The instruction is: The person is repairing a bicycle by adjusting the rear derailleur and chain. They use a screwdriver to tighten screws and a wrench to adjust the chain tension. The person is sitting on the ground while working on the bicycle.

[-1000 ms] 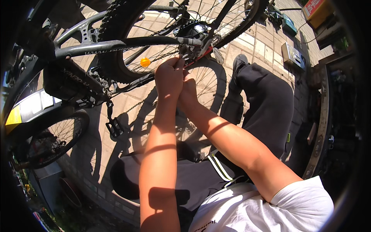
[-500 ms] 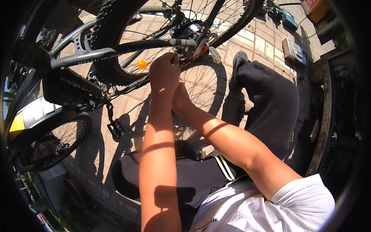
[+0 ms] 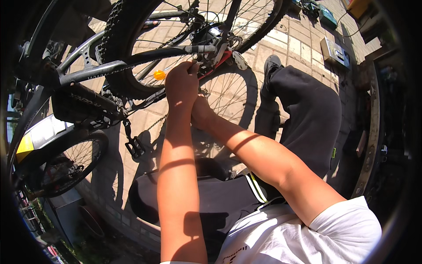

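Note:
A dark-framed bicycle (image 3: pixel 99 72) fills the upper left, its large knobby-tyred wheel (image 3: pixel 115 48) beside my hands. My left hand (image 3: pixel 182 83) is closed, fingers curled at the metal parts around the wheel's hub (image 3: pixel 213 55); whatever it grips is hidden behind the knuckles. Just below and partly behind the left wrist, my right hand (image 3: pixel 201 111) is also closed, its fingertips out of sight. A red part (image 3: pixel 216 66) slants down from the hub beside the left hand. Left of that hand, an orange reflector (image 3: pixel 159 75) sits among the spokes.
A crank pedal (image 3: pixel 135 147) hangs at left, under a black case (image 3: pixel 85 107) on the frame. Another wheel (image 3: pixel 70 163) stands lower left. My bent leg (image 3: pixel 307 110) and shoe (image 3: pixel 272 66) are at right, with a metal box (image 3: pixel 335 53) beyond on the paving.
Both hands have shifted slightly left and the hands stay closed close together. The bicycle's hub area appears slightly farther left in view.

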Available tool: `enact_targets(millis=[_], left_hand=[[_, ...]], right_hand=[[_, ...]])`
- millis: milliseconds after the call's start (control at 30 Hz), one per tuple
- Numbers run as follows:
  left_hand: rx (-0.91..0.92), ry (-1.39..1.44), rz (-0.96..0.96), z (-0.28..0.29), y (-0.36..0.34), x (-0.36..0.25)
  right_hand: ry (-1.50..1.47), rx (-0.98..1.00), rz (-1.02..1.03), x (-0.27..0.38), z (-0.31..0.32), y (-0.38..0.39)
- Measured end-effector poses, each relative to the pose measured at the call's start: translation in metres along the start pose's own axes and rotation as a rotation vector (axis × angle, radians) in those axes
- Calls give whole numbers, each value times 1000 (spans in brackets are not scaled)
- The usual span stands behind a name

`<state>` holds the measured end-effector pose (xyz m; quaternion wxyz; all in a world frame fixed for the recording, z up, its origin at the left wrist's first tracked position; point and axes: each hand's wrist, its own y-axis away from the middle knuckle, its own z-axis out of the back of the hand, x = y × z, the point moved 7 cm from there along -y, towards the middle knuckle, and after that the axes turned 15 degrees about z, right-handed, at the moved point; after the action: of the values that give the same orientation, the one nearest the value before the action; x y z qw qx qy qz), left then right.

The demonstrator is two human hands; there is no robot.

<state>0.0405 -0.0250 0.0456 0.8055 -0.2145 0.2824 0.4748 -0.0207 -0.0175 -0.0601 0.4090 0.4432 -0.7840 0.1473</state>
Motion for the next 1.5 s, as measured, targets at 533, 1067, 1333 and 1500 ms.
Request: enact_targets(millis=[533, 1067, 1333, 1500], left_hand=[[256, 1001, 593, -49, -1, 53], [316, 1035, 422, -46, -11, 33], [139, 645, 196, -37, -17, 27], [76, 650, 238, -34, -9, 26]], right_hand=[[1636, 503, 274, 194, 16, -1], [1310, 45, 431, 156, 76, 13], [355, -258, 247, 73, 98, -16], [48, -163, 143, 63, 80, -20]])
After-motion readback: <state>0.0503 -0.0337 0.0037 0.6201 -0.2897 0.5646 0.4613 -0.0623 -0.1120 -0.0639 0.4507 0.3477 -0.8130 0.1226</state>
